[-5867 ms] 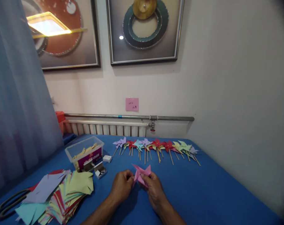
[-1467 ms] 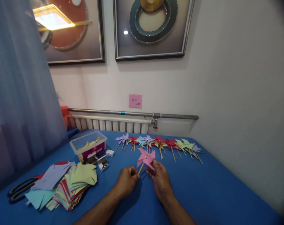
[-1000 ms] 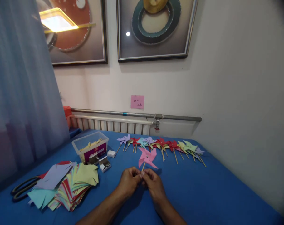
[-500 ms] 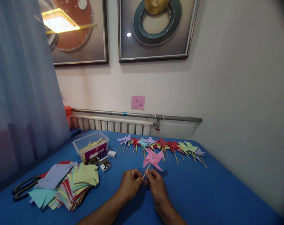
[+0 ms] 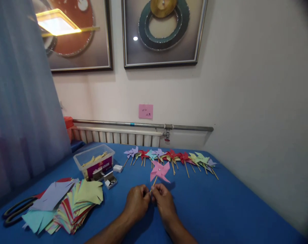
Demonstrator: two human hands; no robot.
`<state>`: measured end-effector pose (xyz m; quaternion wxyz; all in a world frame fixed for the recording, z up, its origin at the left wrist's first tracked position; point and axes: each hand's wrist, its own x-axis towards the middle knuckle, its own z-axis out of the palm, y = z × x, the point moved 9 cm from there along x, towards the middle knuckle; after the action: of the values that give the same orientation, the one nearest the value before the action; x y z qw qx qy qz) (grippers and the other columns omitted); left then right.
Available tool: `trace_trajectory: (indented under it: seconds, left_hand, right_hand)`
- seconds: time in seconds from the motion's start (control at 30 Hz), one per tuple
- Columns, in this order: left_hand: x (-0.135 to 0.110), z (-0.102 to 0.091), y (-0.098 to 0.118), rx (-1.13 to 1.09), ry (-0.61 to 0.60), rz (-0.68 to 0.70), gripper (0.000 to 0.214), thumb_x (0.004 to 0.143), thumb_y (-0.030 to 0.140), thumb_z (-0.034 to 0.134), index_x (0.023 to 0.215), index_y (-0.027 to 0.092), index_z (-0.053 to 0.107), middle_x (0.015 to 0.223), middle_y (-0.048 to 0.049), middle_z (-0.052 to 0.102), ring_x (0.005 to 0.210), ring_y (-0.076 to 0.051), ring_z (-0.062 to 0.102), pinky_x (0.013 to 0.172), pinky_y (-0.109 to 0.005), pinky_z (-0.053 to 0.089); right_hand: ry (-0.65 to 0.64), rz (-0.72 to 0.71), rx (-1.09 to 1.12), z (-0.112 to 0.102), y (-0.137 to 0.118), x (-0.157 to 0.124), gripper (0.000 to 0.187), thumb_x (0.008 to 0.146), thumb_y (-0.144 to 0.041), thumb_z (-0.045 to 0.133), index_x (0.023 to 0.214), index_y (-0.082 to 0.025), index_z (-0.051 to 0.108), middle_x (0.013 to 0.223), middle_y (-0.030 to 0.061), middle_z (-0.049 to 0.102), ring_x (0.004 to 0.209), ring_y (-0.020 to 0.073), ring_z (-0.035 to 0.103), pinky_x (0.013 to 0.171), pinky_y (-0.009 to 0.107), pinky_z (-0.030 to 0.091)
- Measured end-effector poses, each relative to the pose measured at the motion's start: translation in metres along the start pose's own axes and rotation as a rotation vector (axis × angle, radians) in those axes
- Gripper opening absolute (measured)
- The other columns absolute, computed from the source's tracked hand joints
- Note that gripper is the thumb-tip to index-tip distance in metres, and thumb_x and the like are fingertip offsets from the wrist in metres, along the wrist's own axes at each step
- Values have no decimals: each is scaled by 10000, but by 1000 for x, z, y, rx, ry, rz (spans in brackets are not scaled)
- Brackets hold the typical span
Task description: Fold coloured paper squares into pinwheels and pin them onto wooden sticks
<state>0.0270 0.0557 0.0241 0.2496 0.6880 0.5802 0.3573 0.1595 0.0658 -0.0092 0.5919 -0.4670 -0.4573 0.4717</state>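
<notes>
A pink paper pinwheel (image 5: 159,170) on a thin wooden stick stands tilted in front of me, a shiny pin at its centre. My left hand (image 5: 138,200) is closed around the lower end of the stick. Just right of it, my right hand (image 5: 162,200) pinches the same stick below the pink blades. The stick's bottom end is hidden by my fingers. Beyond the pinwheel lies a row of finished-looking pinwheels (image 5: 183,157) in purple, red, blue and green, their sticks pointing toward me.
At left stand a clear plastic box (image 5: 110,153) of wooden sticks, an opened small box (image 5: 110,180) with metal bits, and a small white box (image 5: 117,168). Nearer are stacked cut paper sheets (image 5: 89,191) and scissors (image 5: 18,210). A blue cloth (image 5: 207,210) covers the table; a radiator (image 5: 118,137) stands behind.
The whole view has shifted slightly, so everything appears a little further left. Both hands keep their hold on the pinwheel's stick.
</notes>
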Motion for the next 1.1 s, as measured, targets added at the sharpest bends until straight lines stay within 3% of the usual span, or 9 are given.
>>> trace_trajectory:
  seconds: [0.37,0.77,0.97,1.1]
  left_hand:
    - [0,-3,0,21,29,-11,198,879,188,570,698,162,645,661,-7,666,636,-141,560,629,-260,311]
    - [-2,4,8,144,33,83,175,905,164,559,778,177,678,808,-35,738,767,-158,641,689,-260,340]
    - [-7,12,11,227,-52,155,139,910,219,583,844,187,702,869,-50,754,832,-183,669,721,-276,357]
    - [-10,17,11,255,-138,126,135,902,235,594,862,188,714,917,-51,765,882,-186,676,747,-278,370]
  right_hand:
    - [12,-31,-110,1,-6,-3,248,715,-469,670,644,-255,567,537,-40,549,494,150,475,493,277,353]
    - [53,-71,-101,-5,-9,-3,210,712,-432,646,660,-238,586,576,-40,546,544,154,499,541,268,410]
    - [69,-63,-275,-19,-8,3,214,782,-451,583,725,-245,597,618,-3,627,552,180,579,515,270,447]
    - [99,-53,-597,-53,-27,25,200,834,-380,548,733,-229,632,640,16,669,588,186,616,554,264,441]
